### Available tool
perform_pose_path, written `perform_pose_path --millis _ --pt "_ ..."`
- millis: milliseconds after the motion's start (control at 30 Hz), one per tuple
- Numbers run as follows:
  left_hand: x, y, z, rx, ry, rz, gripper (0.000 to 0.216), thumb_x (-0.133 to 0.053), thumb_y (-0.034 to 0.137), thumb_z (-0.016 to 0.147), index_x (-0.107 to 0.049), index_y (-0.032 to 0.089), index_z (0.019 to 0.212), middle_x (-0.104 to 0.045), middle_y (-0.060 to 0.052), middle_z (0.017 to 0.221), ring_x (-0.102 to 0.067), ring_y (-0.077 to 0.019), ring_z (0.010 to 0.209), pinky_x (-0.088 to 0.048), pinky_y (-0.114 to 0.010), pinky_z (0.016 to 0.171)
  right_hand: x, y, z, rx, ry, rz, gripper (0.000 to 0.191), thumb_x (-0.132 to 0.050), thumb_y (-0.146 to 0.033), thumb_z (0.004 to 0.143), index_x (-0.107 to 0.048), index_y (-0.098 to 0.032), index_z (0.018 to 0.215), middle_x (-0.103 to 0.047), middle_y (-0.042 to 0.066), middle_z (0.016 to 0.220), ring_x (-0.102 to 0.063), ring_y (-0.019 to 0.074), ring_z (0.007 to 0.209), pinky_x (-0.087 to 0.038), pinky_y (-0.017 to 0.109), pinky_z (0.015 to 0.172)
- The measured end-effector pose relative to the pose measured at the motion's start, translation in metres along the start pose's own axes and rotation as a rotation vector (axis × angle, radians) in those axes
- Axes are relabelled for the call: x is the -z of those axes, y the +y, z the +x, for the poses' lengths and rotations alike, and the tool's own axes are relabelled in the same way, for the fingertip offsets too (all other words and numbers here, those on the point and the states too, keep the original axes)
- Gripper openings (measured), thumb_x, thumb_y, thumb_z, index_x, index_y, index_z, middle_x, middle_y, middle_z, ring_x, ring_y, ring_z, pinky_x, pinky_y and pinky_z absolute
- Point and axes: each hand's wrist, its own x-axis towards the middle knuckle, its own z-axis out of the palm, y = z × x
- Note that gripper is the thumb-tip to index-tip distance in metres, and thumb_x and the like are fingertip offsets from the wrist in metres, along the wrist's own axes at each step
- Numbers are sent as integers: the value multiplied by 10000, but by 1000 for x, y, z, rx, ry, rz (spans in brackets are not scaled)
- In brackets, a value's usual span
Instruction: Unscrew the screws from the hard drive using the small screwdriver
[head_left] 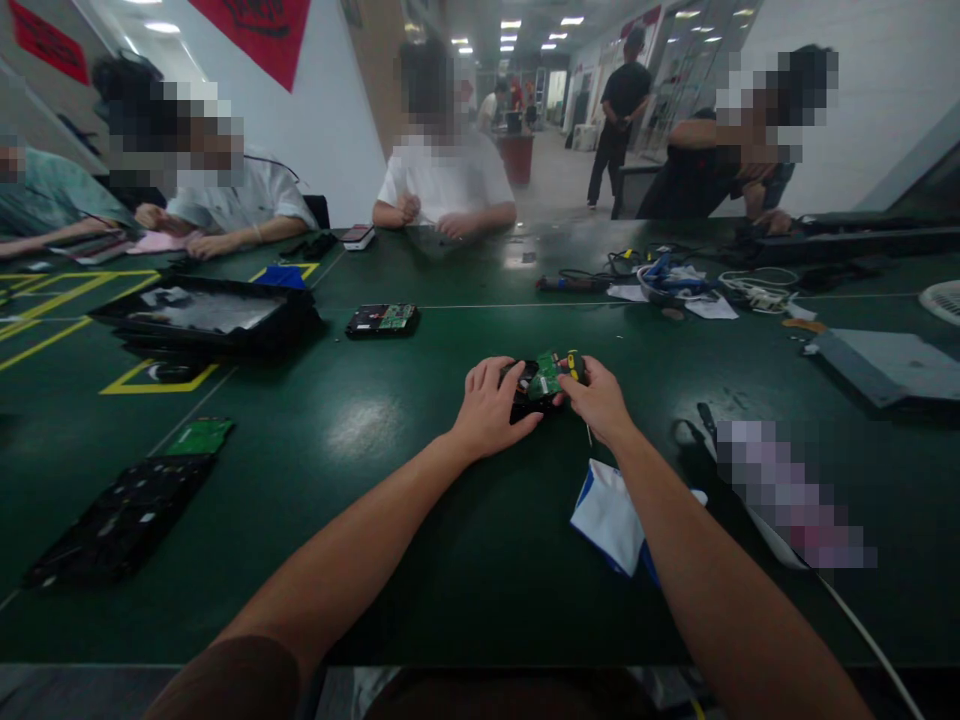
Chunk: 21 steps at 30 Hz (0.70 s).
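Just ahead of me on the green table lies a black hard drive [529,408], partly covered by my fingers. My left hand [487,408] grips it from the left, fingers over its top and thumb along the near side. A green circuit board [548,376] is tilted up over the drive. My right hand [602,402] pinches the board's edge with the thumb and also holds a yellow-and-black screwdriver [575,366]. The screwdriver's thin shaft sticks out below the palm. Whether the board is still joined to the drive is hidden.
A white-and-blue cloth [611,515] lies under my right forearm. Left are a black tray [217,315], another drive [382,320] and black parts [127,510] with a green board. Cables [667,275], a grey metal box [889,365] and a strap [757,510] lie right. Several people sit opposite.
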Motion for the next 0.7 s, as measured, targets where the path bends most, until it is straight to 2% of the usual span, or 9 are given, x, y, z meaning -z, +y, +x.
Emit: perform_pose_path --millis 67,133,267,433,567,700 --pt "1 16 -4 -7 -1 23 700 -632 517 914 -497 166 1505 -535 -165 1483 -469 -347 1395 -398 -491 1186 4 1 -2 53 19 33 378 -613 -404 903 -645 -235 1239 -765 37 1015 -722 208 812 -570 327 754" --pt "1 27 -7 65 -41 37 542 -534 474 986 -549 183 1443 -639 -151 1358 -591 -310 1262 -505 -436 1063 7 3 -3 89 46 22 359 -663 -397 867 -671 -234 1187 -767 40 1064 -722 222 913 -561 340 834" --pt "-1 33 -10 136 -211 46 467 -459 469 1033 -559 222 1417 -756 -107 1178 -737 -284 1010 -584 -400 851 10 4 -3 62 48 -16 364 -684 -393 854 -682 -226 1177 -768 56 1103 -715 235 990 -543 364 910" --pt "-6 28 -4 179 -275 111 508 -446 480 1036 -518 218 1466 -791 -114 1024 -773 -314 921 -586 -433 816 8 5 -4 0 11 7 488 -699 -344 841 -636 -232 1312 -761 77 1111 -720 245 985 -563 382 898" --pt "-7 24 -1 256 -255 92 537 -441 500 1034 -500 216 1486 -796 -114 988 -780 -303 910 -582 -411 804 5 3 -5 -16 12 42 414 -630 -339 894 -647 -258 1299 -760 60 1089 -717 252 998 -576 411 890" --pt "-6 25 -1 308 -278 99 629 -474 523 1015 -448 180 1542 -796 -133 1002 -779 -302 928 -580 -397 818 5 -2 -8 36 9 -14 381 -629 -326 905 -651 -256 1278 -754 56 1138 -708 247 1050 -549 424 969"
